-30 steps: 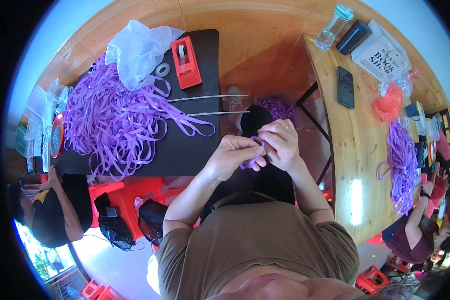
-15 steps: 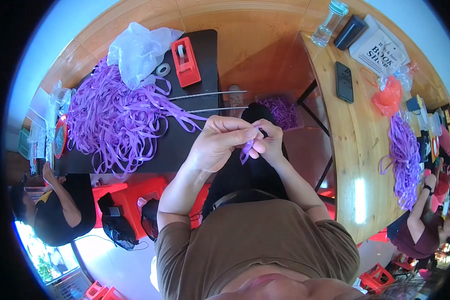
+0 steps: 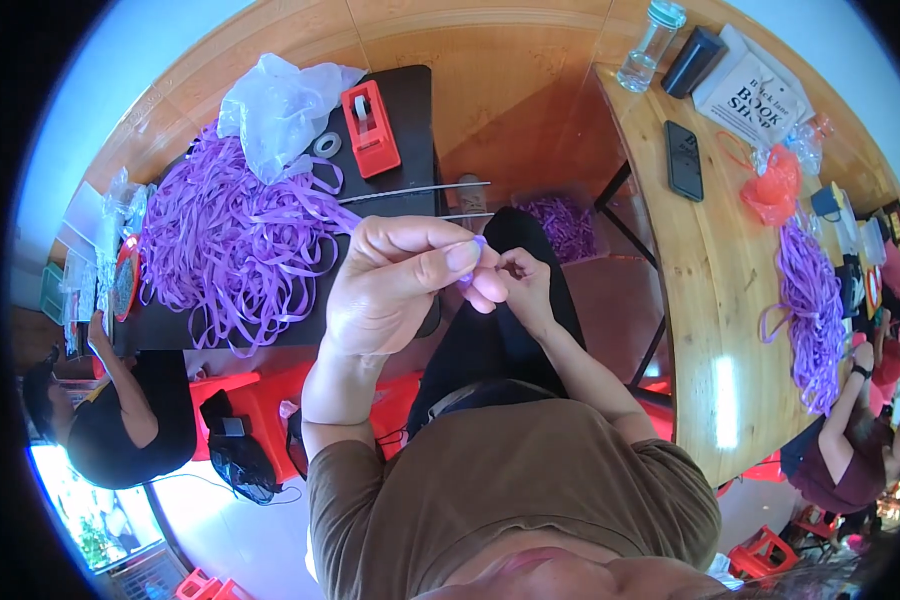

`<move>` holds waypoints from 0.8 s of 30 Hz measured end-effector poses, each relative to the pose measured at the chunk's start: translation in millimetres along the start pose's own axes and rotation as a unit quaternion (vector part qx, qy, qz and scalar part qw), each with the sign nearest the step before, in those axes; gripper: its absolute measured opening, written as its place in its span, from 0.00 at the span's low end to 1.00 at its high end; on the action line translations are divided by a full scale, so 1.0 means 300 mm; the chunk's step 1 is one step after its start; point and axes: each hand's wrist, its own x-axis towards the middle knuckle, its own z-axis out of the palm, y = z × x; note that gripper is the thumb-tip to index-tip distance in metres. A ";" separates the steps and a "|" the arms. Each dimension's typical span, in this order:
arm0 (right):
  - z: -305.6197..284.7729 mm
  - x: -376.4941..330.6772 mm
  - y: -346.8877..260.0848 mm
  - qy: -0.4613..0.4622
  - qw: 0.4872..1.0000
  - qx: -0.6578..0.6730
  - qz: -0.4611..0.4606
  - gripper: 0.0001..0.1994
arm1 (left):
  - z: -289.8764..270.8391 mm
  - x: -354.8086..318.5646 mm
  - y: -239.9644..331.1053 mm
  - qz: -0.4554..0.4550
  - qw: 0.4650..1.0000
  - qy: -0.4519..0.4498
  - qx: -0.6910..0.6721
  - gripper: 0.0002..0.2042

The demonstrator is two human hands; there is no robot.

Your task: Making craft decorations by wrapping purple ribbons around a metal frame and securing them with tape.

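My left hand [image 3: 395, 285] is raised over my lap, thumb and fingers pinched on a small folded piece of purple ribbon [image 3: 479, 242]. Most of that piece is hidden by the fingers. My right hand [image 3: 526, 290] is just beside the left fingertips, its own fingers curled in; what they hold, if anything, I cannot make out. To the left a big tangled heap of purple ribbon [image 3: 235, 235] covers much of the black table [image 3: 410, 120]. A strand from the heap runs toward my left hand.
Two thin metal rods [image 3: 450, 187] jut past the black table's edge. A red tape dispenser [image 3: 372, 130] and clear plastic bag [image 3: 275, 110] lie behind. Below, a bin holds purple pieces [image 3: 562, 228]. The wooden table [image 3: 685, 300] carries a phone [image 3: 684, 160] and ribbon bundle [image 3: 810, 310]. People sit both sides.
My left hand has moved left and slightly up with the purple ribbon piece, whose loose tail no longer shows. My right hand has come away from it and dropped slightly.
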 end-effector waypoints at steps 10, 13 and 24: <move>-0.062 0.019 -0.057 -0.005 0.993 0.101 0.059 0.04 | -0.041 -0.042 0.086 -0.019 0.998 -0.001 0.051 0.09; -0.055 0.019 -0.043 -0.004 0.990 0.109 0.088 0.04 | -0.055 -0.045 0.072 -0.001 0.999 0.006 0.037 0.09; -0.106 -0.047 -0.136 -0.250 0.942 -0.058 0.217 0.03 | -0.225 0.100 -0.034 0.040 0.994 0.094 0.045 0.22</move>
